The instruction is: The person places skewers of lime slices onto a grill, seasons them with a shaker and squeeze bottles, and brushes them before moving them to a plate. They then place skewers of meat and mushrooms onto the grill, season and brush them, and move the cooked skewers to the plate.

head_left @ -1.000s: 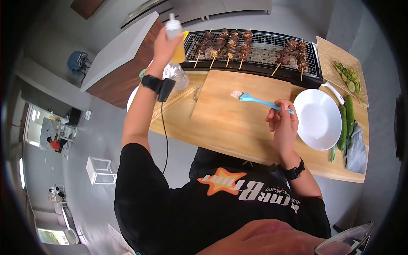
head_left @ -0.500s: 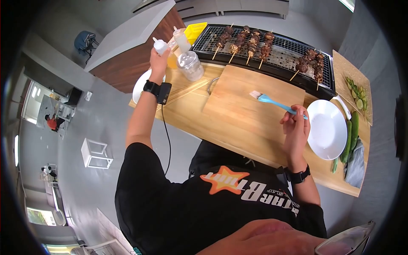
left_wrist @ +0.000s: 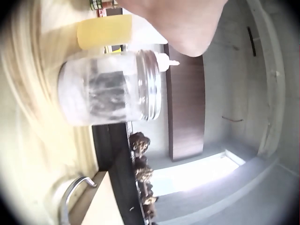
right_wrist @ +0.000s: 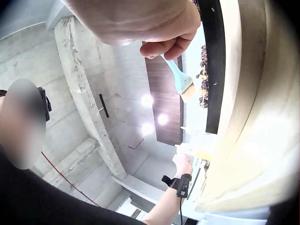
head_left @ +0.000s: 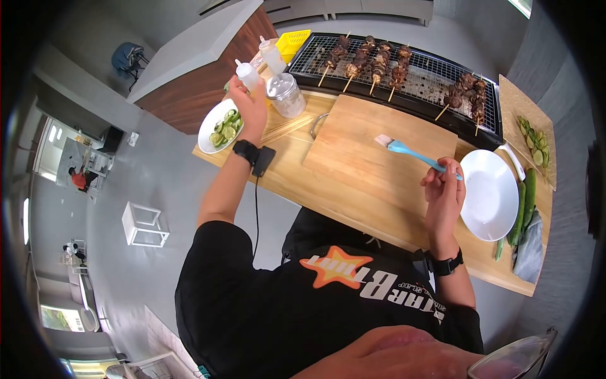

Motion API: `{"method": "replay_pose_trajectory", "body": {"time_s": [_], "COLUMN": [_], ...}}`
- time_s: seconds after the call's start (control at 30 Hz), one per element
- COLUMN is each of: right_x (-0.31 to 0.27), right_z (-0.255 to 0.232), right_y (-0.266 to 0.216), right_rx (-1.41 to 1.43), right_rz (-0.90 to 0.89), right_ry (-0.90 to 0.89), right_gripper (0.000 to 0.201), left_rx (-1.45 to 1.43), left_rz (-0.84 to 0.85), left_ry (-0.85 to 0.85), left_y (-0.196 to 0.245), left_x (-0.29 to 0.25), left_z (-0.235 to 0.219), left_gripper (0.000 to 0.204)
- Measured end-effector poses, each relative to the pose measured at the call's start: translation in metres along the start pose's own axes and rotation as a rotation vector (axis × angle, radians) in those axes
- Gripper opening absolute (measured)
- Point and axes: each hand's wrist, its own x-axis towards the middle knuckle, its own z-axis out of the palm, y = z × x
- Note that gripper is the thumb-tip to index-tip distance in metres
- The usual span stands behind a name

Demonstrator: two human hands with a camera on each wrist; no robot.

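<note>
My left hand (head_left: 251,108) is at the upper part of a squeeze bottle (head_left: 247,73) of yellow liquid, thumb and fingers on either side of it. The bottle stands upright at the table's left end; in the left wrist view its yellow lower part (left_wrist: 105,32) shows beyond a clear jar (left_wrist: 105,89). Between thumb and fingers my right hand (head_left: 444,199) pinches the handle of a light-blue basting brush (head_left: 413,151). Its pale bristles point left over the wooden cutting board (head_left: 372,129), and the right wrist view shows the brush head (right_wrist: 183,84) held up.
Meat skewers (head_left: 380,66) lie on the black grill (head_left: 435,82) behind the board. A bowl (head_left: 205,129) of sliced cucumber stands at left, near bamboo sticks (head_left: 284,128) and a second bottle (head_left: 271,55). To the right are a white pan (head_left: 489,196), cucumbers (head_left: 529,196) and a grey cloth (head_left: 529,249).
My left hand has brought the bottle from in front of the grill leftward and down to the table beside the jar. The cucumber bowl has come into sight. My right hand keeps the brush.
</note>
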Motion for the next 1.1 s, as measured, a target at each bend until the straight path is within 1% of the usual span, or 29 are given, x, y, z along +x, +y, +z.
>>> {"method": "replay_pose_trajectory", "body": {"time_s": [0.07,0.17,0.27,0.37,0.4,0.5,0.6,0.63,0.7,0.77,0.8,0.9,1.0,1.1], "right_x": [-0.001,-0.001,-0.002,-0.003,-0.003,-0.007,-0.012,-0.014,-0.015,-0.016,-0.016,-0.016,-0.016,-0.016], "right_z": [-0.001,-0.002,-0.002,-0.002,-0.003,0.0,-0.002,-0.003,-0.004,-0.004,-0.004,-0.004,-0.006,-0.005], "right_y": [0.0,0.001,-0.002,-0.004,-0.003,-0.009,-0.009,-0.009,-0.01,-0.012,-0.012,-0.013,-0.014,-0.013], "right_rx": [0.004,0.0,-0.015,-0.031,-0.018,-0.003,0.001,-0.007,-0.006,-0.004,0.015,0.066,0.099,0.107], "right_rz": [0.008,0.013,0.026,0.023,0.025,0.056,0.03,0.021,0.022,0.02,0.023,0.019,0.019,0.014], "right_ry": [-0.005,-0.022,-0.024,-0.016,-0.023,-0.037,-0.12,-0.151,-0.161,-0.17,-0.168,-0.159,-0.174,-0.164], "right_gripper": [0.025,0.025,0.025,0.026,0.027,0.027,0.028,0.028,0.028,0.027,0.027,0.027,0.025,0.025], "left_rx": [0.028,0.182,0.032,0.032,-0.002,-0.121,0.059,0.079,0.116,0.157,0.126,0.136,0.077,0.144], "left_rz": [0.004,0.122,0.006,0.01,0.079,0.315,0.575,0.67,0.867,0.91,0.93,1.056,1.218,1.216], "left_ry": [-0.114,-0.222,-0.264,-0.264,-0.24,-0.262,-0.327,-0.362,-0.426,-0.583,-0.621,-0.785,-0.783,-0.715], "left_y": [0.013,0.016,0.018,0.034,0.046,0.093,0.165,0.184,0.219,0.244,0.252,0.282,0.299,0.31], "left_x": [-0.019,-0.033,-0.036,-0.031,-0.027,-0.008,0.003,0.005,0.008,0.004,-0.003,-0.03,-0.06,-0.073], "left_z": [0.005,0.013,0.022,0.02,0.022,0.027,0.039,0.046,0.071,0.102,0.12,0.165,0.201,0.225], "left_gripper": [0.088,0.09,0.089,0.09,0.089,0.083,0.078,0.078,0.077,0.077,0.077,0.078,0.077,0.075]}}
